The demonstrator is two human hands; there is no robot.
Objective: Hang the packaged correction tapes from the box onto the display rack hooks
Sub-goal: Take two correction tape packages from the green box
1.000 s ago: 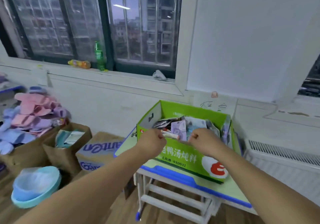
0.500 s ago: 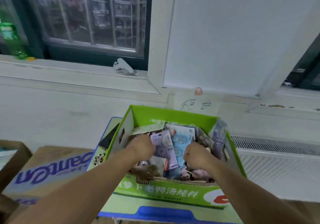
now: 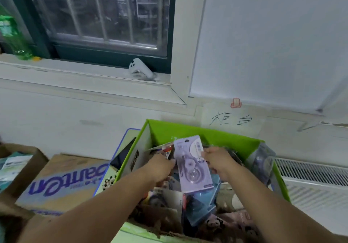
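Note:
A green cardboard box [image 3: 197,132] stands open on a small desk below me, filled with several packaged stationery items. Both my hands are inside it. A purple packaged correction tape [image 3: 190,163] is raised upright above the pile. My right hand [image 3: 218,160] pinches its right edge near the top. My left hand [image 3: 162,167] is at its left edge, fingers curled down among the packs; whether it also grips the purple pack is unclear. A blue pack [image 3: 202,203] lies underneath. No display rack is in view.
A brown carton with purple lettering [image 3: 62,182] sits to the left of the desk, with another open box [image 3: 20,160] beyond it. A radiator grille [image 3: 310,173] is on the right. A windowsill holds a white object [image 3: 140,69] and a green bottle [image 3: 13,35].
I have moved closer over the box. The purple pack has been lifted out of the pile and now stands upright between my hands.

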